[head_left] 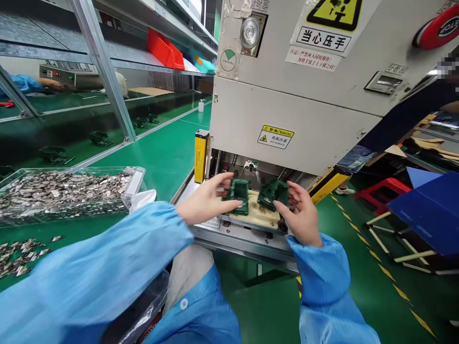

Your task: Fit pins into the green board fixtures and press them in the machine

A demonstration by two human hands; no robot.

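Note:
In front of the press, my left hand (210, 198) pinches a dark green plastic housing (239, 196) between thumb and fingers. A second dark green plastic housing (273, 195), tilted, is gripped by my right hand (303, 212). Both parts are above the cream-coloured fixture (254, 216) at the mouth of the press (279, 114). Whether either part touches the fixture I cannot tell. The housings look slightly blurred, so their inner detail is unclear.
Yellow light-curtain posts (201, 156) flank the press opening. At left stands a clear bin (134, 188) of small metal pieces, with loose metal pieces (25, 253) nearby. A metal shelf post (103, 71) rises behind. A red stool (382, 193) and blue box (430, 210) are at right.

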